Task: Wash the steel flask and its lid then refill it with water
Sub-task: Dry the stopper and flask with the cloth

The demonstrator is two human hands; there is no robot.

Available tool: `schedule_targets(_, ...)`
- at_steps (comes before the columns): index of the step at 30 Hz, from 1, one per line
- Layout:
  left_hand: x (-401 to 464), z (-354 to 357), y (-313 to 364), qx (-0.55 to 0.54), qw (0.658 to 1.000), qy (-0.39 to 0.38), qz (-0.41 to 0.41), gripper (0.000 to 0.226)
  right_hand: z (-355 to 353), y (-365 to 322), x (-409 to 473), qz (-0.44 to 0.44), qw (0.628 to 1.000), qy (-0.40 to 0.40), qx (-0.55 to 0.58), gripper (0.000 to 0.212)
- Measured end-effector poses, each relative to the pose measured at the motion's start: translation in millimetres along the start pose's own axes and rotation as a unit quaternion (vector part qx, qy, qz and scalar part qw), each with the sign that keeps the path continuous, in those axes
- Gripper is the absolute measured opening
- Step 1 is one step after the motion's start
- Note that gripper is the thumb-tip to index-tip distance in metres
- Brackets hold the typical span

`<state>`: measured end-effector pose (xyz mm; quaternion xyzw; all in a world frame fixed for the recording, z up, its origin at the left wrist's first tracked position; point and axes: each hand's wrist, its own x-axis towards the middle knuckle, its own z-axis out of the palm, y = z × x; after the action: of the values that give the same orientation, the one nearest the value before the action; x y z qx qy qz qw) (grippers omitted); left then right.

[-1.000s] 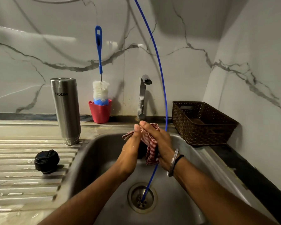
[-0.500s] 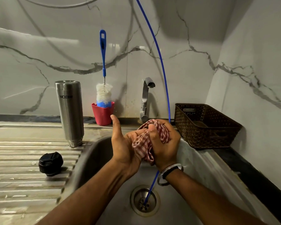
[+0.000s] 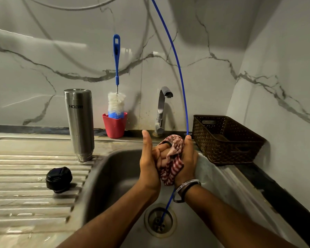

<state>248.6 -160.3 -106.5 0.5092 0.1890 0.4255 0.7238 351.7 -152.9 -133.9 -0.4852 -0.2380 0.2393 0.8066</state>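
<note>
Your hands have closed tighter, the right hand [image 3: 185, 158] clenching the cloth [image 3: 172, 165] against the left hand [image 3: 149, 163] (thumb up, fingers curled into it), so the upturned flask [image 3: 80, 122] and lid [image 3: 59, 179] wait washed, far left.

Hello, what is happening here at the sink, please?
A person holds a red checked cloth between both hands over the sink: the left hand and right hand both grip it. The steel flask stands upside down on the drainboard, its black lid lying apart. The tap runs no water.
</note>
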Motion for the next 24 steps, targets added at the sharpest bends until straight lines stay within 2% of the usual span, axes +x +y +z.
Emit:
schedule_targets(3,2.5,0.4,1.4,-0.041,0.999,0.024,-0.013,0.095,1.4,4.4,3.7,-0.013,1.000,-0.009,0.027,0.058)
schedule_targets(5,3.6,0.4,1.5,-0.068,0.997,0.022,-0.018,0.098,-2.6,9.5,6.8,-0.166,0.983,0.013,-0.082,0.066)
schedule_targets(7,5.8,-2.2,-0.8,-0.102,0.994,0.032,-0.026,0.092,-9.5,13.5,20.5,-0.266,0.936,-0.011,-0.232,0.049)
schedule_targets(9,7.4,-3.1,-2.4,-0.131,0.990,0.036,-0.029,0.085,-16.8,11.1,33.1,-0.306,0.889,-0.041,-0.337,0.018)
schedule_targets(10,8.7,-4.4,-4.2,-0.132,0.990,0.034,-0.028,0.085,-20.0,7.9,36.7,-0.333,0.859,-0.035,-0.386,0.014)
schedule_targets(12,11.7,-7.8,-6.6,-0.136,0.990,0.028,-0.034,0.087,-28.7,5.9,49.1,-0.365,0.802,-0.026,-0.473,0.019)
schedule_targets(13,13.8,-11.2,-8.0,-0.138,0.989,0.022,-0.039,0.089,-30.2,2.5,52.2,-0.364,0.790,-0.019,-0.493,0.019)
schedule_targets(15,15.1,-17.6,-8.0,-0.152,0.987,0.003,-0.050,0.096,-32.0,4.1,56.6,-0.355,0.805,-0.037,-0.473,0.019)
schedule_targets(16,15.4,-20.6,-7.1,-0.157,0.986,-0.008,-0.051,0.099,-32.3,6.1,56.7,-0.300,0.854,-0.048,-0.422,0.016)
schedule_targets(18,16.2,-24.3,-4.7,-0.163,0.985,-0.016,-0.049,0.103,-29.8,8.8,46.9,-0.124,0.952,-0.065,-0.273,0.015)
schedule_targets(19,16.6,-25.3,-4.0,-0.169,0.984,-0.013,-0.048,0.103,-26.3,10.9,43.9,-0.041,0.972,-0.058,-0.226,0.028)
schedule_targets(20,17.7,-26.8,-3.8,-0.176,0.983,-0.001,-0.046,0.103,-20.8,6.2,44.5,0.022,0.972,-0.083,-0.220,0.036)
schedule_targets(21,19.2,-28.3,-4.0,-0.178,0.983,0.009,-0.045,0.102,-15.1,-7.5,46.2,0.086,0.936,-0.134,-0.315,0.041)
schedule_targets(23,21.5,-33.7,-3.0,-0.174,0.984,0.025,-0.035,0.101,-1.9,-29.4,50.1,0.052,0.838,-0.139,-0.526,0.062)
schedule_targets(24,22.4,-36.2,-2.1,-0.165,0.986,0.030,-0.027,0.100,5.9,-43.4,41.0,0.053,0.810,-0.127,-0.570,0.072)
